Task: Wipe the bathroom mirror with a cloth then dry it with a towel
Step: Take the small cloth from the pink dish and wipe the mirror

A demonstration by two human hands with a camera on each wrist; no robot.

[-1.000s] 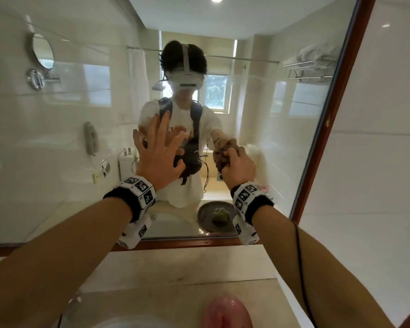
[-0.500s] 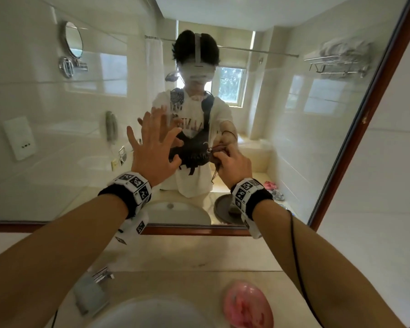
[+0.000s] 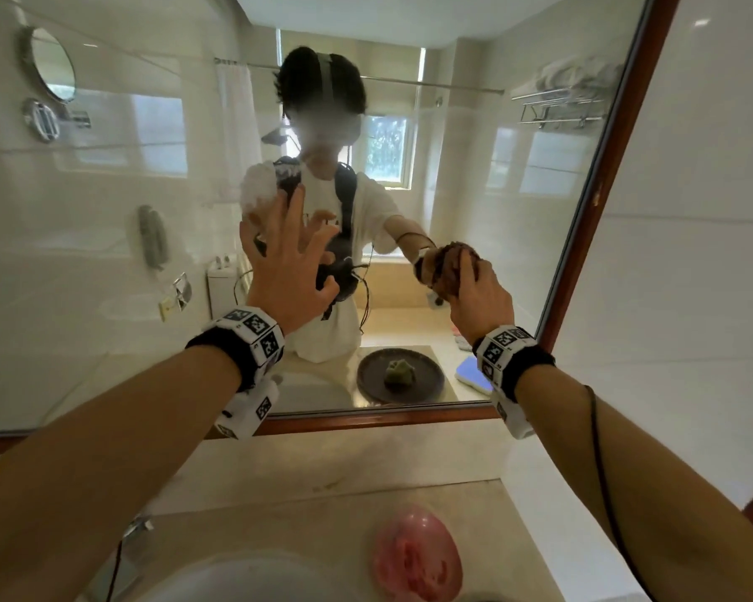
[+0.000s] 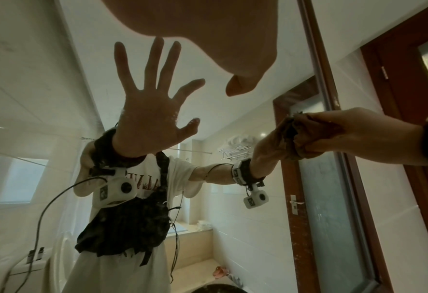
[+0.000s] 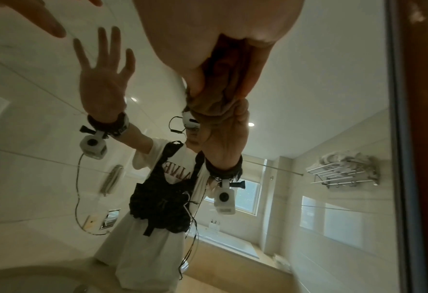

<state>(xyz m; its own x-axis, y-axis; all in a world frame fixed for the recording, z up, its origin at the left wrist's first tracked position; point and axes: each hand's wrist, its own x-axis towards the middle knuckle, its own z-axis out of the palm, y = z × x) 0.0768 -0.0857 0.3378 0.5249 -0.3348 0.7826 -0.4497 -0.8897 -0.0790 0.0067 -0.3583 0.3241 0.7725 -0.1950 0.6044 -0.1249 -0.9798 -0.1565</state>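
Observation:
The large wall mirror [image 3: 105, 254] fills the head view. My left hand [image 3: 288, 262] is spread flat toward the glass near its middle, fingers straight, and the fingertips meet their reflection. My right hand [image 3: 479, 297] grips a bunched brown cloth [image 3: 451, 267] and presses it on the glass to the right, near the frame. In the left wrist view the cloth [image 4: 305, 142] meets its mirror image. The right wrist view has my fingers curled round the cloth [image 5: 223, 79]. White towels [image 3: 570, 80] on a wall rack appear only as a reflection.
A dark wooden frame [image 3: 605, 189] borders the mirror on the right and along the bottom. Below lie the stone counter [image 3: 322, 514], a white basin [image 3: 235, 580] with a tap [image 3: 135, 527], and a pink object [image 3: 416, 558]. A dark plate [image 3: 401, 375] shows in the reflection.
My right hand has slid the cloth to the right across the glass, toward the frame. My left hand stays spread on the mirror. The head view has shifted.

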